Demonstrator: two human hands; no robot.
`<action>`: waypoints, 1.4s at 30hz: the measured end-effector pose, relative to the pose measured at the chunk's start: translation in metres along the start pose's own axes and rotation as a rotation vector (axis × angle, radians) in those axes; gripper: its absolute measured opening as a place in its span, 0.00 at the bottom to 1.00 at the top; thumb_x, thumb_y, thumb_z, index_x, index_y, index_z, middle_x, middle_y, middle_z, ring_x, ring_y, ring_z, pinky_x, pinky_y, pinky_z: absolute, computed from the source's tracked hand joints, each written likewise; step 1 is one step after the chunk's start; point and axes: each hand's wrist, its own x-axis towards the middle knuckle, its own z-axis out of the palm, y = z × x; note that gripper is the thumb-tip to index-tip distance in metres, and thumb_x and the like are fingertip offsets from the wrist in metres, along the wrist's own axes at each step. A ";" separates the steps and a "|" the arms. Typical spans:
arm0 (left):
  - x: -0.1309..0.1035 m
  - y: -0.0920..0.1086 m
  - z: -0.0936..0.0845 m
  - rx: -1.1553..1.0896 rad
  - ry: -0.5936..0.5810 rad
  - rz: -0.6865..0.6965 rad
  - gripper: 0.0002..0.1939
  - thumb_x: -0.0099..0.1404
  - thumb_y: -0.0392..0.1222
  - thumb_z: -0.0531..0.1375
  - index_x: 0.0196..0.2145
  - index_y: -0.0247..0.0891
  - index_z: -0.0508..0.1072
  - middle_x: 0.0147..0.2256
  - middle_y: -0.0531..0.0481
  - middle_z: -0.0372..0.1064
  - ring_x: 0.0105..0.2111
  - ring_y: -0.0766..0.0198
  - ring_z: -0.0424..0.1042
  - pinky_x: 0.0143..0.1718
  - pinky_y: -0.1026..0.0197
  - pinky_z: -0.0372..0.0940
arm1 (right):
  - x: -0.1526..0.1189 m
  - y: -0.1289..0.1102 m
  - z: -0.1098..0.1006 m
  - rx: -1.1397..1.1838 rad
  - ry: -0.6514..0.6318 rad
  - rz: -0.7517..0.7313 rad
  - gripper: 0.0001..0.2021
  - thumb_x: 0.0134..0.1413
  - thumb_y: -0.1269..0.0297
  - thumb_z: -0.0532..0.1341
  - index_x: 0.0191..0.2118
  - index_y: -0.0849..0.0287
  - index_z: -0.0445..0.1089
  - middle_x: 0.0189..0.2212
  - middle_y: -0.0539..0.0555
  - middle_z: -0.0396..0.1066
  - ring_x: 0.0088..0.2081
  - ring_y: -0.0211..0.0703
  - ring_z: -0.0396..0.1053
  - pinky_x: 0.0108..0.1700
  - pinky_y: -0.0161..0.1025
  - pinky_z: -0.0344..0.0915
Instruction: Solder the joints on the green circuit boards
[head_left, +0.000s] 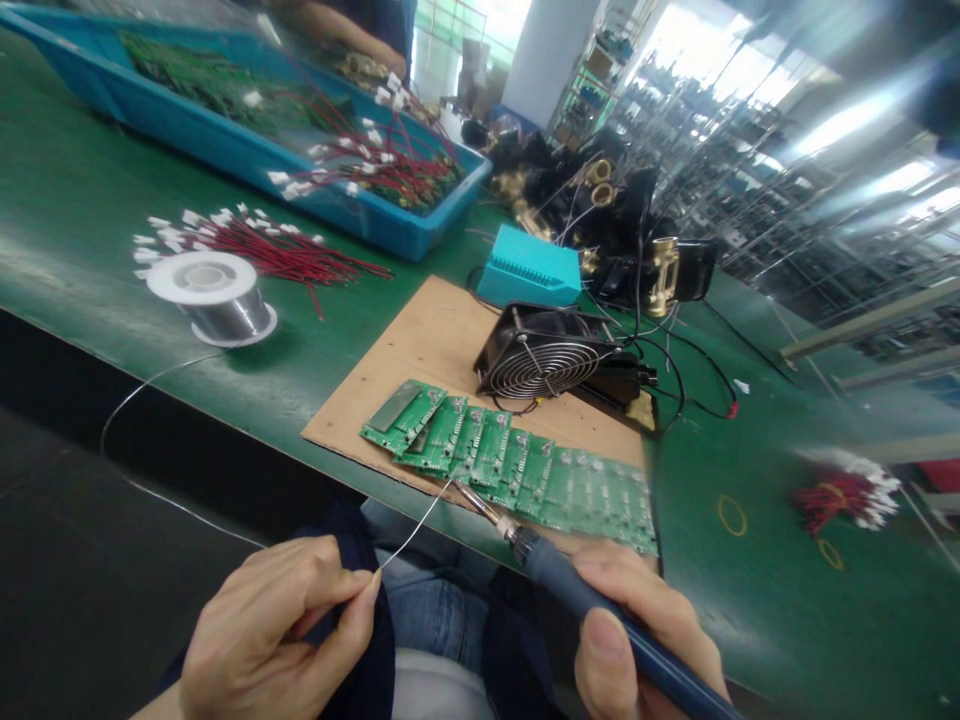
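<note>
Between its thumb and forefinger, my left hand (289, 625) pinches the solder wire (409, 538), whose tip reaches the lower edge of the circuit boards. My right hand (637, 630) is wrapped round the handle of a dark blue soldering iron (566, 580). The iron's tip meets the wire's end at the front edge of one board; whether they touch is too small to tell. Several green circuit boards (491, 450) lie overlapped in a row on a brown cardboard sheet (360, 390). The leftmost board carries a grey display.
A solder spool (225, 300) stands left, beside red wires with white connectors (262, 245). Behind is a blue tray (247, 135) of boards. A black fan (544, 355) and a teal box (529, 265) stand beyond the boards. A wire bundle (847, 490) lies right. Another person's arm is behind the tray.
</note>
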 end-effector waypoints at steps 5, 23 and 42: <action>0.001 0.002 0.002 0.019 0.009 0.017 0.08 0.65 0.28 0.63 0.32 0.39 0.71 0.19 0.61 0.56 0.19 0.74 0.65 0.22 0.70 0.60 | -0.004 -0.002 0.001 0.036 0.068 0.056 0.06 0.64 0.65 0.61 0.41 0.60 0.75 0.28 0.52 0.75 0.29 0.44 0.75 0.30 0.43 0.73; 0.011 0.003 0.010 0.024 -0.020 0.041 0.10 0.66 0.28 0.61 0.29 0.40 0.68 0.18 0.63 0.52 0.15 0.75 0.58 0.20 0.70 0.57 | 0.002 -0.004 0.002 -0.025 0.013 0.029 0.07 0.66 0.63 0.60 0.39 0.59 0.73 0.25 0.51 0.75 0.25 0.41 0.75 0.27 0.39 0.73; 0.014 0.005 0.020 0.013 0.030 0.027 0.09 0.66 0.29 0.60 0.31 0.41 0.68 0.17 0.61 0.55 0.16 0.72 0.61 0.20 0.65 0.60 | 0.001 0.000 -0.002 -0.003 0.017 -0.007 0.06 0.64 0.66 0.61 0.40 0.61 0.74 0.27 0.50 0.74 0.28 0.39 0.75 0.29 0.38 0.73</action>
